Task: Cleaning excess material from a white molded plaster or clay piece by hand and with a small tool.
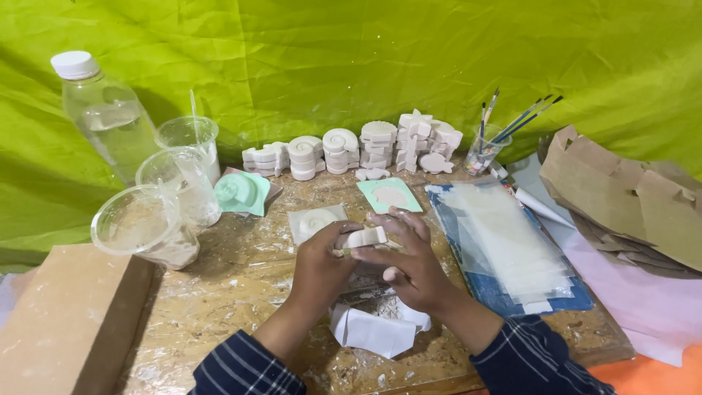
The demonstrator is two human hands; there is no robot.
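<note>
Nearest me, folded white paper lies by the board's front edge. Just above it I see my left hand and right hand both closed on a small white plaster cast, held over the board's middle. I judge the cast brittle; squeezing hard could snap it. Beyond sit the green moulds, and stacked casts along the back edge, which a knock could topple.
</note>
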